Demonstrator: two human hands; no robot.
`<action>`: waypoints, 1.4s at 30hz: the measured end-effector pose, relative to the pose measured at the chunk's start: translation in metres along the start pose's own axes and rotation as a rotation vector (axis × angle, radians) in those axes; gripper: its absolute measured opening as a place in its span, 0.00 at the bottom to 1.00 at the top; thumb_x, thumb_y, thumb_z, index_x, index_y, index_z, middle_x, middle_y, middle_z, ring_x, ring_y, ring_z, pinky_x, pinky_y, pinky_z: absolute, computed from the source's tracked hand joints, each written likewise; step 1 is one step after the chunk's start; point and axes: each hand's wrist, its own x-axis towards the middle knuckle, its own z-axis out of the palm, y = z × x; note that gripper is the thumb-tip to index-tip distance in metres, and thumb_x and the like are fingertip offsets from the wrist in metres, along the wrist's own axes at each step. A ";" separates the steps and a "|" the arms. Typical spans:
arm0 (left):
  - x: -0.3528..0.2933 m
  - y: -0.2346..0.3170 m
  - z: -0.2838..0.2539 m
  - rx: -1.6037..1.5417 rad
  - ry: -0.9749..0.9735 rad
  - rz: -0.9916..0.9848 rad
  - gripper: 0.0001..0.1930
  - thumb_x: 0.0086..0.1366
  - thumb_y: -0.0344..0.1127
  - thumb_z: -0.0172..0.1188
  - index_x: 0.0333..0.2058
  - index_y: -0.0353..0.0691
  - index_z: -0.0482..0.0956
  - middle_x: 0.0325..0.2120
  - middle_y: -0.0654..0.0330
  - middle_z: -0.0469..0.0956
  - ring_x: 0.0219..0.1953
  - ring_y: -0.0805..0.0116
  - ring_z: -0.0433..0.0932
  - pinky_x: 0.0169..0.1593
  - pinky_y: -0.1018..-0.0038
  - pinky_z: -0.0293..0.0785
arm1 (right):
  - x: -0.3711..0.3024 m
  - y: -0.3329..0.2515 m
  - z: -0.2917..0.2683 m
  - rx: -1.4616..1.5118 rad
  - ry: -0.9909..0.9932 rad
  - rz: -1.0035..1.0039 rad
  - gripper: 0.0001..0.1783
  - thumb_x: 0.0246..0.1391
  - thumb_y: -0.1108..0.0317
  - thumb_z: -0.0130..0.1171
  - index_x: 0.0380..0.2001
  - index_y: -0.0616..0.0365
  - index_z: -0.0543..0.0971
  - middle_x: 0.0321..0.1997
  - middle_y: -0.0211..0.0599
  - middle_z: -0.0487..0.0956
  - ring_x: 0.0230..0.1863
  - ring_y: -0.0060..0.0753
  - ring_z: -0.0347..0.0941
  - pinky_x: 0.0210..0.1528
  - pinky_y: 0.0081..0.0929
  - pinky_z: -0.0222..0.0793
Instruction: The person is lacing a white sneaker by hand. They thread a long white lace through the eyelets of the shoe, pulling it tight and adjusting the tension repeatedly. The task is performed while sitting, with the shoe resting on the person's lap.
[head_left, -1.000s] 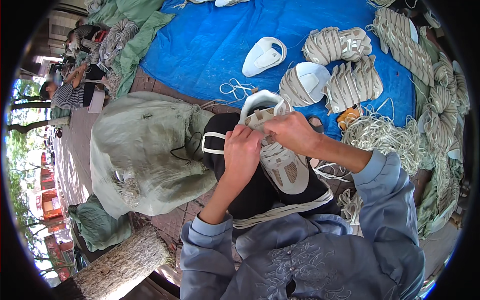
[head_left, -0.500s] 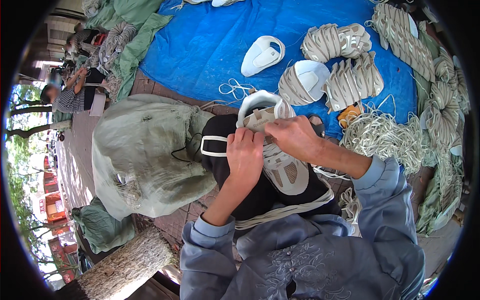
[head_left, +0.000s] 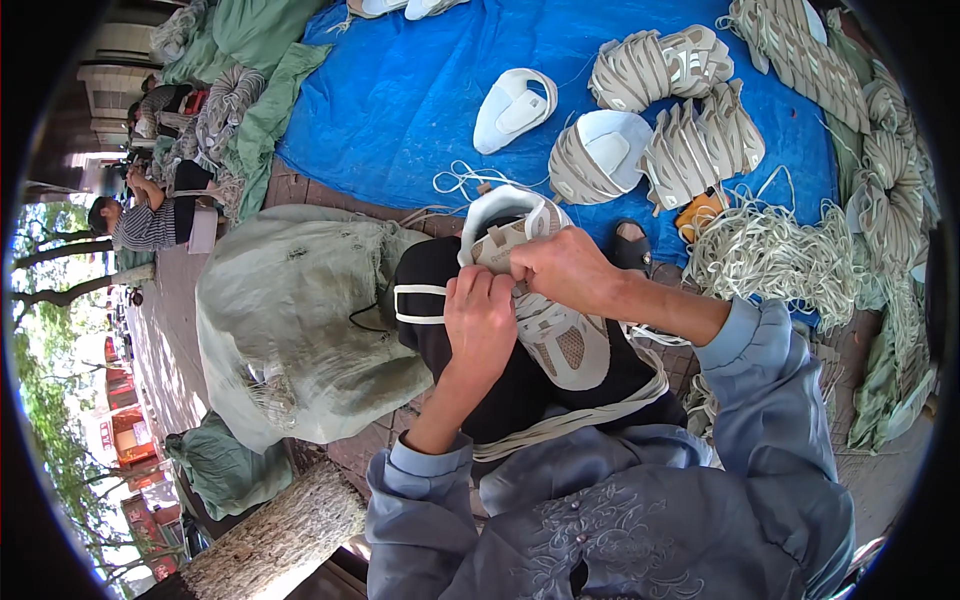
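While your left hand [head_left: 482, 315] and right hand [head_left: 570, 268] stay at the sneaker's [head_left: 560, 340] tongue [head_left: 495, 247], progress seems slight; fingers curl inward, exact grip hidden.

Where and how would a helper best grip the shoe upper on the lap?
Probably the padded collar of the shoe upper, hooked from the far side: it gapes open there, while the left hand and right hand sit toward the toe, at the tongue and laces.
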 end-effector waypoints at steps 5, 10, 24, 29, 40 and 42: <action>0.002 0.002 0.001 -0.111 0.057 -0.038 0.09 0.39 0.21 0.55 0.23 0.38 0.72 0.21 0.59 0.70 0.33 0.62 0.69 0.33 0.68 0.64 | -0.005 0.001 0.000 -0.087 0.046 0.038 0.05 0.33 0.73 0.58 0.17 0.53 0.71 0.18 0.32 0.74 0.20 0.34 0.73 0.21 0.28 0.66; 0.007 0.005 0.005 -0.204 0.063 -0.205 0.09 0.44 0.19 0.54 0.25 0.39 0.74 0.22 0.58 0.72 0.32 0.61 0.71 0.36 0.67 0.64 | -0.008 0.001 0.000 -0.170 0.126 -0.024 0.06 0.34 0.73 0.58 0.18 0.53 0.70 0.17 0.32 0.74 0.19 0.33 0.72 0.20 0.28 0.66; 0.013 0.006 -0.001 -0.075 0.002 -0.213 0.09 0.43 0.21 0.55 0.25 0.40 0.73 0.21 0.60 0.70 0.33 0.61 0.69 0.34 0.68 0.63 | -0.010 -0.003 -0.002 -0.233 0.180 -0.153 0.07 0.36 0.71 0.59 0.18 0.55 0.69 0.18 0.33 0.72 0.20 0.36 0.72 0.20 0.29 0.67; 0.009 0.003 0.000 -0.139 0.015 -0.183 0.09 0.43 0.21 0.55 0.25 0.40 0.73 0.22 0.61 0.72 0.33 0.61 0.70 0.35 0.68 0.62 | -0.012 -0.003 -0.001 -0.174 0.162 -0.104 0.06 0.37 0.73 0.58 0.19 0.55 0.70 0.18 0.33 0.72 0.21 0.36 0.72 0.21 0.29 0.67; 0.000 0.009 0.009 -0.242 0.132 -0.251 0.09 0.46 0.20 0.54 0.28 0.39 0.72 0.23 0.61 0.73 0.32 0.63 0.71 0.39 0.67 0.61 | -0.012 -0.002 0.002 0.003 0.126 -0.002 0.07 0.34 0.75 0.58 0.19 0.55 0.70 0.18 0.34 0.73 0.21 0.35 0.72 0.22 0.28 0.66; -0.001 0.011 0.011 -0.221 0.159 -0.226 0.09 0.45 0.20 0.54 0.28 0.38 0.72 0.23 0.60 0.73 0.32 0.63 0.71 0.39 0.67 0.61 | -0.015 -0.004 0.001 0.021 0.121 0.039 0.07 0.34 0.75 0.58 0.18 0.56 0.70 0.18 0.34 0.73 0.21 0.36 0.72 0.22 0.28 0.66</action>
